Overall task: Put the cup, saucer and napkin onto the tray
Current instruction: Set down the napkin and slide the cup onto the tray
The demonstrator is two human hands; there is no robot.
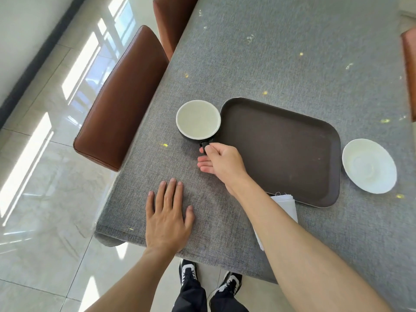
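A dark cup (198, 119) with a white inside stands on the grey tablecloth, touching the left end of the dark brown tray (281, 149). My right hand (221, 161) pinches the cup's black handle with thumb and forefinger. My left hand (167, 212) lies flat on the cloth near the table's front edge, fingers apart, holding nothing. A white saucer (369, 165) sits on the cloth just right of the tray. A folded white napkin (286, 207) lies at the tray's near edge, mostly hidden under my right forearm. Nothing rests on the tray.
Two brown leather chairs (121, 97) stand along the table's left side, and a third (409, 70) shows at the right edge. The table's front-left corner (105, 233) is close to my left hand. Glossy tiled floor lies to the left.
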